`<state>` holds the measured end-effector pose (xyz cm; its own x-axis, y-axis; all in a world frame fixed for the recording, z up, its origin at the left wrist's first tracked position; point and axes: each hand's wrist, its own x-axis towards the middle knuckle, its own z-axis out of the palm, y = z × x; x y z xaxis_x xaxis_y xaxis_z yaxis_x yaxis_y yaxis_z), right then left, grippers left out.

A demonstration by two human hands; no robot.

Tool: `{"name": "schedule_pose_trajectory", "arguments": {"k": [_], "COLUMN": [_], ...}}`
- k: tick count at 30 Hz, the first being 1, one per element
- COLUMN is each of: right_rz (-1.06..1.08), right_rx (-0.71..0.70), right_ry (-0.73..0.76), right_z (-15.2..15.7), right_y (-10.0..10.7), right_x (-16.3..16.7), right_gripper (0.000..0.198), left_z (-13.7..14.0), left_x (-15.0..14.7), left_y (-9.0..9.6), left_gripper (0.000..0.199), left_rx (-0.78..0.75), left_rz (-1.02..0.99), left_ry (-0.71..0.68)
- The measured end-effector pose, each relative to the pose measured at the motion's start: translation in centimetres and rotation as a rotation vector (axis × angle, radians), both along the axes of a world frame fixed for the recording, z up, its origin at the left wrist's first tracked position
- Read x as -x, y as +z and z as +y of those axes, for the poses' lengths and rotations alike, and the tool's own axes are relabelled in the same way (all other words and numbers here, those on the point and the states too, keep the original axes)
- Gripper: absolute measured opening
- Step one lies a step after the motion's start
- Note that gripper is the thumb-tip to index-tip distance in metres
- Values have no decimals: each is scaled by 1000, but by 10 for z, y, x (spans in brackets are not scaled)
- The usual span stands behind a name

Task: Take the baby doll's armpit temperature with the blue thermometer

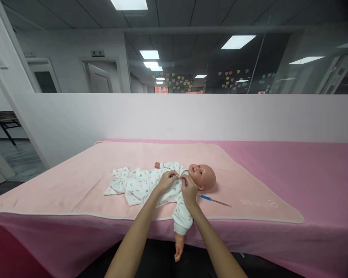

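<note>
A baby doll (205, 176) lies on its back, head to the right, with one arm hanging over the table's front edge. It wears a white printed baby outfit (142, 181). At the outfit's neckline, my left hand (168, 180) pinches the fabric. Just to its right, below the doll's chin, the fingers of my right hand (189, 188) are also closed on the outfit's neck edge. My fingers hide the exact spot they grip. Beside the doll's shoulder rests a thin stick-like thing with a blue end (205, 197), possibly a thermometer.
A peach blanket (84, 185) lies under the doll on a pink-covered table (321, 185). Behind the table stands a low white partition (191, 116) with glass above it. To the far left, a dark-legged table (7, 121) holds a dark stack.
</note>
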<state>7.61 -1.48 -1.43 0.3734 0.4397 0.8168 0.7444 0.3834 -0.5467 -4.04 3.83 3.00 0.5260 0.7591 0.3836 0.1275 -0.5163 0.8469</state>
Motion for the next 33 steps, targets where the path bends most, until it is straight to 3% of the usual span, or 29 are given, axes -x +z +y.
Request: {"name": "schedule_pose_trajectory", "arguments": {"k": [4,10,14,19,21,26,30,33], "right_rz": [4,6,-45,-26,-29,-147,-347,-213], "right_rx": [-35,-23,60,80,78,77,181,223], "right_ry": [36,53,30,-11,-14,-151,-14,52], "right_z": [-2,-5,-6,-2,-1,-5,-6,-6], "right_y": [2,6,7,1,-1,2,12,16], "right_x": [0,2,2,1,0,1,17,32], "right_gripper": [28,25,20,24,27,30,31,29], "left_z": [2,0,-5,-11,-17,-45,-57,-57], "left_x": [1,4,8,15,16,15,15,17], "left_y": [0,1,5,4,-2,-21,-22,-21], "left_gripper": [16,36,41,43,39,16,14,15], "left_rx": [90,244,193,25,-63,-519,-628,-625], "left_rz": [-90,-210,-153,-61,-87,79,202,228], "left_ry": [-88,-150,-152,-96,24,576,740,738]}}
